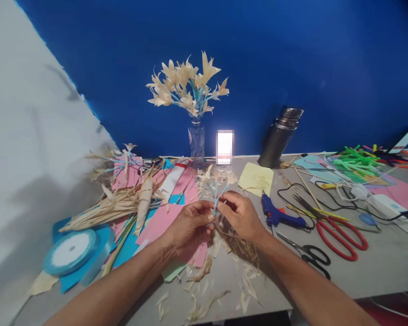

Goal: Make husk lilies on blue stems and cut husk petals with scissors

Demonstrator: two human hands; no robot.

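The left hand (192, 224) pinches a small flower sprig (216, 192) by its light-blue stem, thumb against fingers. The right hand (243, 215) meets it from the other side with bent fingers close against the same stem; whether they grip it, I cannot tell. The sprig is upright over the middle of the table (347, 280), its pale petals just above the fingertips.

Below the hands lie curled husk scraps (248, 290) and a tangle of brown fibres (248, 253), partly hidden by the right wrist. Pink sheets (159, 222) spread by the left forearm, overlapping blue ones, with a bundle of dry husks (105, 208) beyond them. Nearer the left edge is a roll of blue ribbon (71, 248) (its round face is white at the centre).

To the right of the hands, a yellow paper (258, 176) lies just behind a blue glue gun (282, 216). Nearby are black-handled scissors (301, 249) and a larger, red-handled pair (321, 216), both with blades pointing away from the person. Farther right come green fuzzy sticks (357, 159) and a white power strip (392, 210).

At the back, a clear bottle (197, 145) holds a full bunch of similar flowers (187, 83), and a dark flask (279, 138) stands before the blue wall (275, 54).
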